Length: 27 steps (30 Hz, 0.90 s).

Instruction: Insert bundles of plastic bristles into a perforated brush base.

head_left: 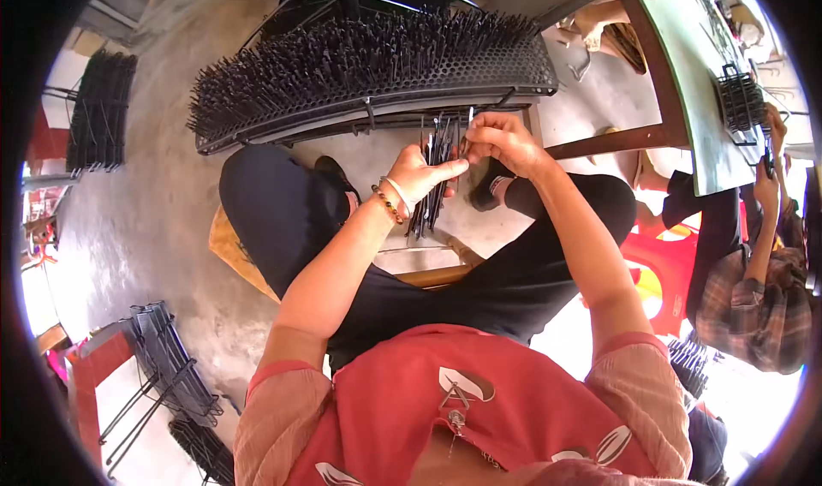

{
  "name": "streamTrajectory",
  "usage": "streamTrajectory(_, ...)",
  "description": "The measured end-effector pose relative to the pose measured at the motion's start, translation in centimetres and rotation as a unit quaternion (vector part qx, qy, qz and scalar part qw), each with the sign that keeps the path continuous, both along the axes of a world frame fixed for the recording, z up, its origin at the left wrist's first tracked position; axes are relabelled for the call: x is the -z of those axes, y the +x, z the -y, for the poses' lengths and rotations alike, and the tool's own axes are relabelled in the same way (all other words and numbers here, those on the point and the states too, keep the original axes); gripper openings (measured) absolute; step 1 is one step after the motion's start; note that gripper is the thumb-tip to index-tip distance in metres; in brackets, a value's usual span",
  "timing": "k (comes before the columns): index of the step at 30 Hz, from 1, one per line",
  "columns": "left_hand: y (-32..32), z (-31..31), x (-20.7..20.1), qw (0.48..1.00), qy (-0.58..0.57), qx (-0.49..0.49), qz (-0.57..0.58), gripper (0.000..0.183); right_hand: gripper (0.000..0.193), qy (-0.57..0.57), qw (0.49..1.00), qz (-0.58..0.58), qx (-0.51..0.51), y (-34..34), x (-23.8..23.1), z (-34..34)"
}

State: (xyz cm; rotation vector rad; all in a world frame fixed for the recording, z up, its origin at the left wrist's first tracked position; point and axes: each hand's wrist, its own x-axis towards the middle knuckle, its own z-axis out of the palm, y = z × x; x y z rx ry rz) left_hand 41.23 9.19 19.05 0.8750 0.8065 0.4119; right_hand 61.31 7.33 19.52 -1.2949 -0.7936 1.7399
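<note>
A bundle of thin black rods [441, 139] stands roughly upright between my knees, gripped by my left hand [417, 178]. Its lower ends stick out below the palm. Right beside the bundle, my right hand [507, 143] is closed in a pinch, with a thin, light-tipped rod [470, 116] showing at its fingertips. How far that rod runs down behind the fingers is hidden. Just beyond both hands, a long black perforated rack [377, 105] bristles with many similar dark rods [342, 66] standing in its holes.
Black wire racks [101, 109] stand at the far left, with more wire pieces [171, 362] at the lower left. A green-topped table [685, 66] is at the right, where another person's hands [771, 178] hold a black wire rack [741, 105]. A red plastic stool [664, 263] is nearby.
</note>
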Motion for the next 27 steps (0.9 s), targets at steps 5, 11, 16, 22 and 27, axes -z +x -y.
streamTrajectory(5,-0.2,-0.3,-0.4,0.999,0.046,0.006,0.01,0.021,0.009,0.034,0.999,-0.02,0.004,-1.1,-0.9,-0.4)
streamTrajectory(11,-0.3,-1.1,-0.6,0.998,0.061,-0.016,0.015,0.02,0.026,0.081,0.993,0.077,-0.022,-1.4,-2.1,-2.0)
streamTrajectory(16,0.1,-1.5,-0.8,0.997,-0.024,-0.064,0.024,0.02,0.038,0.23,0.935,0.269,0.035,-0.2,-5.3,-3.5)
streamTrajectory(22,1.0,-1.6,-0.6,0.991,-0.119,-0.043,0.053,0.023,0.04,0.419,0.796,0.431,0.069,-0.5,-5.6,-7.7)
streamTrajectory(27,1.2,-1.7,-0.9,0.989,-0.131,-0.051,0.039,0.022,0.041,0.478,0.713,0.5,0.116,-0.9,-3.8,-8.9)
